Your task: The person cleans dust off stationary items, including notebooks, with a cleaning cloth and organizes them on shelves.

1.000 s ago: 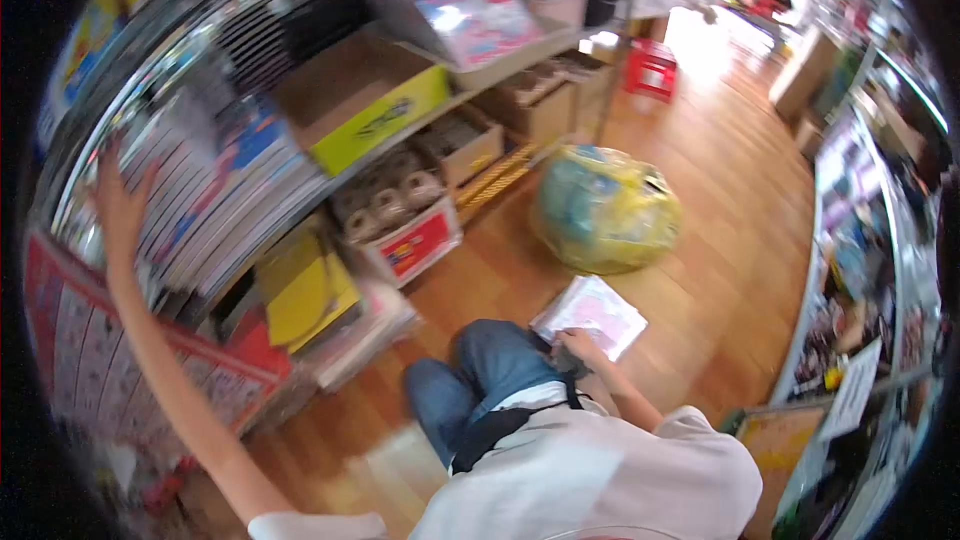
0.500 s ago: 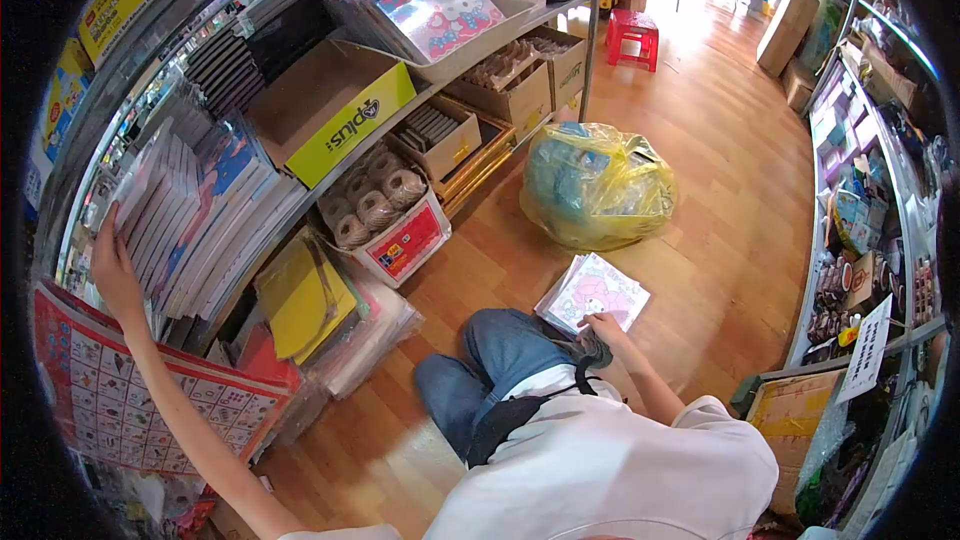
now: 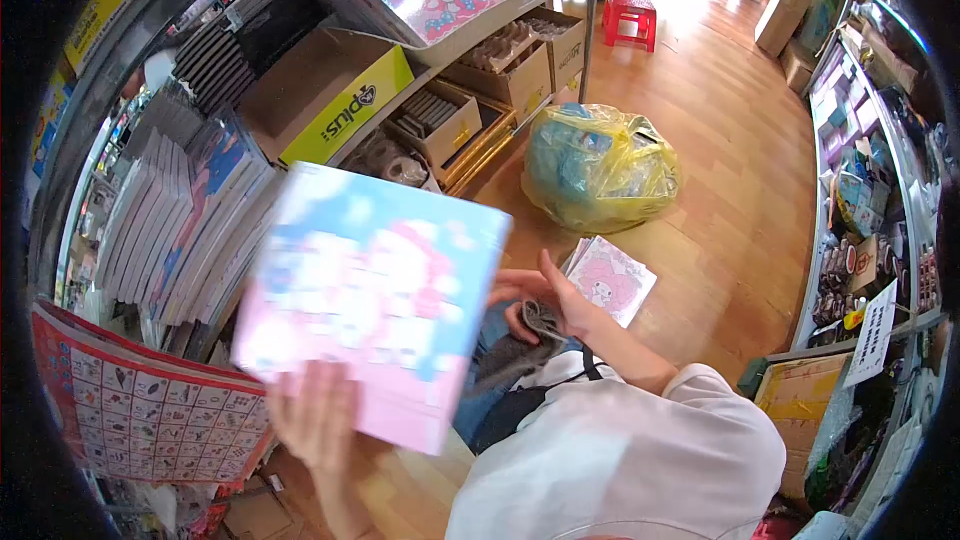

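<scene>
Shop aisle | left hand (image 3: 315,420) grips pink book (image 3: 375,300) | right hand (image 3: 545,300) open beside it

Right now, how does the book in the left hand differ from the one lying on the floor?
The held book is lifted, tilted and motion-blurred, gripped at its lower edge by the left hand; the floor book lies flat and sharp, untouched. The held book looks larger, being nearer the camera. Both have pink cartoon covers.

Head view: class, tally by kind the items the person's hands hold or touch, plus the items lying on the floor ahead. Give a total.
Pink-and-blue book in left hand: 1
Grey cloth at right hand: 1
Pink books stack on floor: 1
Yellow bag: 1
Red stool: 1
Total: 5
</scene>
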A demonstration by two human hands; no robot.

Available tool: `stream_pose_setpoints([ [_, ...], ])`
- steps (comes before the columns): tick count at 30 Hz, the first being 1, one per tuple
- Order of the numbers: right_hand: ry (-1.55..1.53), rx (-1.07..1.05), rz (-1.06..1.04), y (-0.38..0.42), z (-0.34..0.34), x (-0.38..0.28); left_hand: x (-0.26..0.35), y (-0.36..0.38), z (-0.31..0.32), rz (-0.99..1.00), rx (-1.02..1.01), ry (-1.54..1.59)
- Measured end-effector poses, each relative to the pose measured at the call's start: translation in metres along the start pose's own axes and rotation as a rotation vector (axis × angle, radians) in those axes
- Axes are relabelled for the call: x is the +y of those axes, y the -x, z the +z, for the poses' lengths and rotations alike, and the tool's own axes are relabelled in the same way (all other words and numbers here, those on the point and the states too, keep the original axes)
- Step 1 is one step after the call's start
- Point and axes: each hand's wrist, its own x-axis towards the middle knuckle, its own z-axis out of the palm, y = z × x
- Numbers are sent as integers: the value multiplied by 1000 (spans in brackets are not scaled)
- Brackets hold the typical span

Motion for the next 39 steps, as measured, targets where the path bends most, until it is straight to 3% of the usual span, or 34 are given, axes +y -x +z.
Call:
stream_pose_setpoints([
  [1, 73, -86, 23, 0, -7, 4, 15, 1, 14, 60, 30, 79],
  [2, 110, 157, 59, 8, 4, 2, 34, 2, 18, 33, -40, 105],
  [5, 357, 311, 24, 24, -6, 4, 66, 8, 41, -89, -41, 226],
  [7, -375, -226, 88, 31, -45, 23, 73, 19, 53, -118, -52, 268],
  [8, -372, -219, 87, 36, -40, 20, 76, 23, 57, -113, -58, 260],
  [10, -363, 67, 6, 45, -22, 11, 82, 28, 62, -108, -64, 250],
  [11, -143, 109, -3, 43, -20, 8, 85, 30, 64, -100, -65, 232],
  [12, -142, 105, 1, 42, -15, 8, 87, 34, 66, -92, -68, 211],
  [14, 148, 545, 57, 40, -3, 5, 92, 46, 72, -101, -80, 225],
  [16, 34, 455, 35, 34, -17, 4, 98, 50, 78, -314, -62, 193],
  [17, 51, 421, 0, 29, -17, 1, 105, 54, 77, -794, -82, 580],
  [18, 65, 388, -34, 24, -16, -2, 105, 56, 78, -801, -80, 575],
  [20, 56, 392, -58, 15, -11, -2, 99, 55, 80, -1268, 266, 1206],
  [21, 33, 371, -55, 10, -10, -1, 97, 67, 87, -1183, 431, 1701],
  [22, 13, 349, -52, 6, -9, 1, 102, 71, 87, -1183, 436, 1695],
  [24, 4, 310, 35, -4, 4, 8, 120, 67, 88, -1431, 580, 2012],
  [25, 84, 300, 41, -5, 10, 15, 128, 79, 97, -1397, 786, 2143],
  [28, 204, 355, 46, -6, 18, 27, 122, 39, 91, -1551, 823, 2027],
  [31, 518, 60, 228, 0, -2, 8, 122, 58, 97, -1548, 973, 2144],
  [34, 742, 29, 300, 17, -1, -22, 123, 68, 97, -1566, 982, 2164],
  [36, 755, 89, 260, 18, 19, -33, 124, 70, 100, -1551, 959, 2187],
  [38, 874, 172, -405, 7, 45, -29, 133, 69, 103, -1625, 853, 2085],
  [39, 917, 162, -488, 0, 51, -21, 136, 63, 102, -1642, 817, 2105],
])
